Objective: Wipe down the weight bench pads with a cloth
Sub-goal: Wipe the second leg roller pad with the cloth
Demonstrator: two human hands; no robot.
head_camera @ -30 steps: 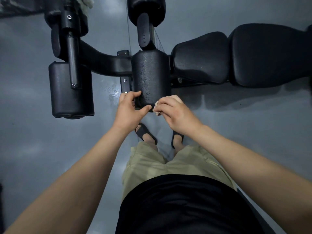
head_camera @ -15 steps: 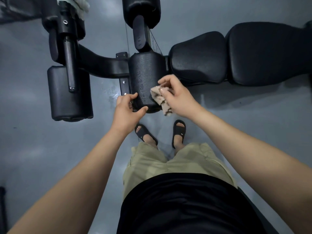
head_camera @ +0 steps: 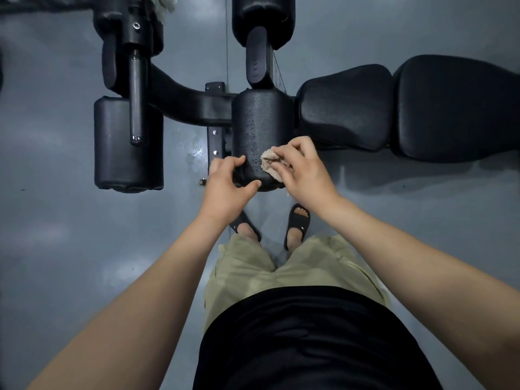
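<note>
Two hands on one black roller pad [head_camera: 260,128], the middle one on the frame. Its skin is pebbled and dotted with pale specks, most of them toward the near end. The cloth [head_camera: 270,162] is small, beige, fuzzy and bunched up. It sits on the roller pad's near right side, touching the surface.

Your right hand [head_camera: 305,171] is clenched on the cloth, fingers curled over it and pressing it against the pad. Only the cloth's left edge and a bit of its lower edge show past your fingers.

Your left hand [head_camera: 225,187] grasps the near end of the same pad, fingers over the left top edge and thumb across the end face. It is just beside the cloth, not touching it.

The seat pad [head_camera: 343,108] and back pad [head_camera: 455,108] lie to the right. A second roller pad [head_camera: 128,159] is well off to the left. Grey floor [head_camera: 84,263] is below, and your sandals [head_camera: 298,220] stand near the pad.
</note>
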